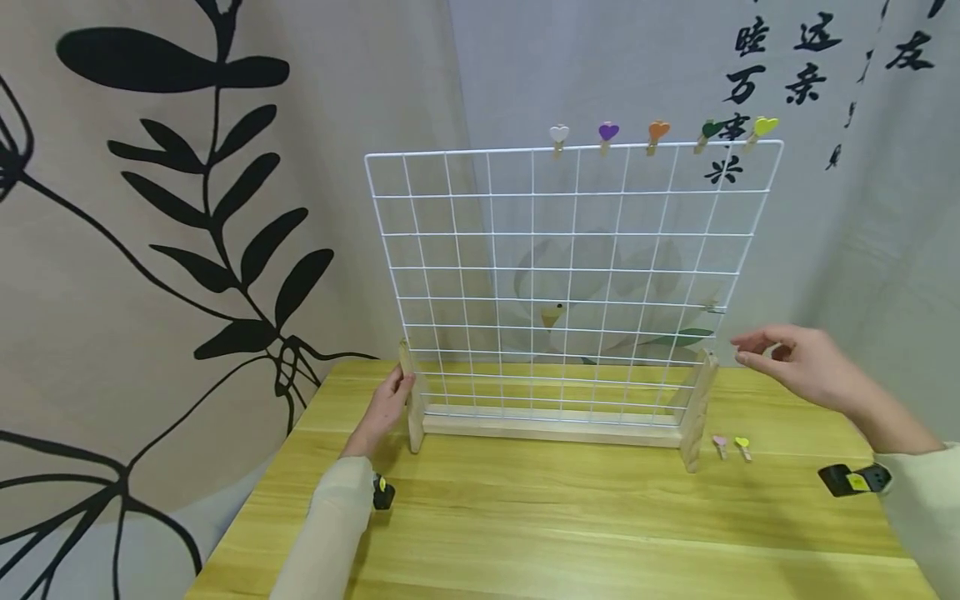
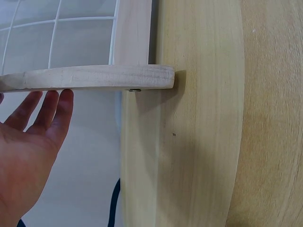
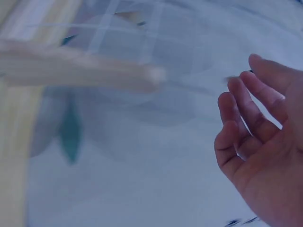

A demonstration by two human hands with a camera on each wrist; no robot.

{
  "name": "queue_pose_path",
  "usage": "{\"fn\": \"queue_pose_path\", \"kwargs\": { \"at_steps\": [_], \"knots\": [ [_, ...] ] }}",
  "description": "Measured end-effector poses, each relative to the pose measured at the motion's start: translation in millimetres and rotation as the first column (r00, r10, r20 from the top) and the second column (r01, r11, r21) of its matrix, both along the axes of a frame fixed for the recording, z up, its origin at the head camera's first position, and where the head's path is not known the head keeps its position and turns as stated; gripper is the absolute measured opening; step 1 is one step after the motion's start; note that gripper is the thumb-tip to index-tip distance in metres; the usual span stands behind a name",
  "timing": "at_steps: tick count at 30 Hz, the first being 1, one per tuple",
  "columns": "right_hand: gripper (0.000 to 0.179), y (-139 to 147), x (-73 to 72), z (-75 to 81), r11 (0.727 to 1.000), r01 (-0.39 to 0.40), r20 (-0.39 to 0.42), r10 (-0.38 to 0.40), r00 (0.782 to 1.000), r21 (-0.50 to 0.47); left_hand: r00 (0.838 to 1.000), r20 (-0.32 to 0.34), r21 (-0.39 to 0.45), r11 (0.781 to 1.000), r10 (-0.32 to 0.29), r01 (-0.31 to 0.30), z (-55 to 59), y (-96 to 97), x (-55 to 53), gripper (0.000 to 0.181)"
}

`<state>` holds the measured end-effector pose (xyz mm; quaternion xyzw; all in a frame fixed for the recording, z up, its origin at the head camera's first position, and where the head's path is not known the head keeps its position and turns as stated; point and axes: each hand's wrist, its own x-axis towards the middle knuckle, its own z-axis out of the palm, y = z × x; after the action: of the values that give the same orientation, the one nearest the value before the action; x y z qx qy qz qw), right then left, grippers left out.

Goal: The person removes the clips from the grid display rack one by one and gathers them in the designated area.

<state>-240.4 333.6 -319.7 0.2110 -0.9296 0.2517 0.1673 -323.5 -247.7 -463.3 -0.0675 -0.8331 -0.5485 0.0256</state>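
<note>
A white wire grid rack [image 1: 532,268] stands upright in a pale wooden base [image 1: 551,428] on the table. My left hand [image 1: 386,408] is at its left wooden foot [image 1: 415,408]; in the left wrist view, fairly straight fingertips touch the foot's outer face, and the thumb is not visible there. My right hand [image 1: 806,367] hovers right of the rack, fingers loosely bent, with nothing seen in it. Heart clips line the rack's top wire: white [image 1: 558,135], purple [image 1: 608,133], orange [image 1: 657,133], dark green [image 1: 709,131] and yellow [image 1: 765,127].
A pink heart clip [image 1: 720,445] and a yellow-green heart clip [image 1: 743,447] lie on the wooden table [image 1: 585,517], right of the rack's right foot [image 1: 699,417]. Behind hangs a curtain [image 1: 360,250] with printed leaves and writing.
</note>
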Motion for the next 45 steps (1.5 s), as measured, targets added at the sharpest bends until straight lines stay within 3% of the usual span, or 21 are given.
{"fn": "queue_pose_path", "kwargs": {
  "at_steps": [3, 6, 13, 18, 25, 27, 30, 33, 35, 45],
  "knots": [
    [0.014, -15.4, 3.0, 28.1, 1.000, -0.017, -0.092, 0.018, 0.996, 0.010, 1.000, 0.000, 0.001, 1.000, 0.004, -0.004, 0.5, 0.9, -0.1, 0.061],
    [0.017, -32.1, 3.2, 55.7, 0.998, -0.060, -0.212, 0.060, 0.975, 0.007, 1.000, 0.012, -0.001, 1.000, 0.004, -0.004, 1.4, 1.0, -0.2, 0.061],
    [0.026, -74.2, -2.8, 111.4, 0.984, -0.161, -0.456, 0.181, 0.872, 0.083, 1.000, 0.004, -0.014, 1.000, 0.007, -0.007, 3.0, 0.1, -1.9, 0.062],
    [0.031, -100.4, -6.2, 137.2, 0.973, -0.204, -0.540, 0.229, 0.810, 0.108, 1.000, 0.013, -0.027, 1.000, 0.012, -0.011, 2.0, 0.7, -2.5, 0.066],
    [0.029, -133.7, -11.9, 169.5, 0.972, -0.205, -0.593, 0.231, 0.772, 0.112, 1.000, 0.010, -0.021, 1.000, -0.013, 0.013, 2.5, 1.2, -0.9, 0.065],
    [0.028, -141.4, -15.1, 178.9, 0.972, -0.201, -0.605, 0.231, 0.762, 0.118, 0.999, 0.027, -0.002, 1.000, -0.019, 0.019, 7.9, 2.5, 1.7, 0.062],
    [0.027, -151.6, -19.8, 192.3, 0.976, -0.170, -0.591, 0.218, 0.777, 0.137, 0.999, 0.026, 0.009, 0.999, -0.035, 0.034, 13.6, 3.4, 5.1, 0.058],
    [0.027, -160.3, -24.9, 203.8, 0.980, -0.129, -0.547, 0.193, 0.815, 0.152, 0.999, 0.015, -0.002, 0.999, -0.032, 0.032, 12.5, 2.7, 4.6, 0.059],
    [0.027, -165.6, -28.3, 210.0, 0.983, -0.092, -0.509, 0.162, 0.845, 0.161, 1.000, -0.002, -0.004, 1.000, -0.026, 0.026, 4.1, -0.6, -0.6, 0.062],
    [0.041, -186.2, -58.4, 230.4, 0.979, 0.031, -0.302, 0.033, 0.953, 0.204, 1.000, -0.009, -0.027, 1.000, -0.014, 0.014, 3.6, 1.2, 2.3, 0.060]
  ]
}}
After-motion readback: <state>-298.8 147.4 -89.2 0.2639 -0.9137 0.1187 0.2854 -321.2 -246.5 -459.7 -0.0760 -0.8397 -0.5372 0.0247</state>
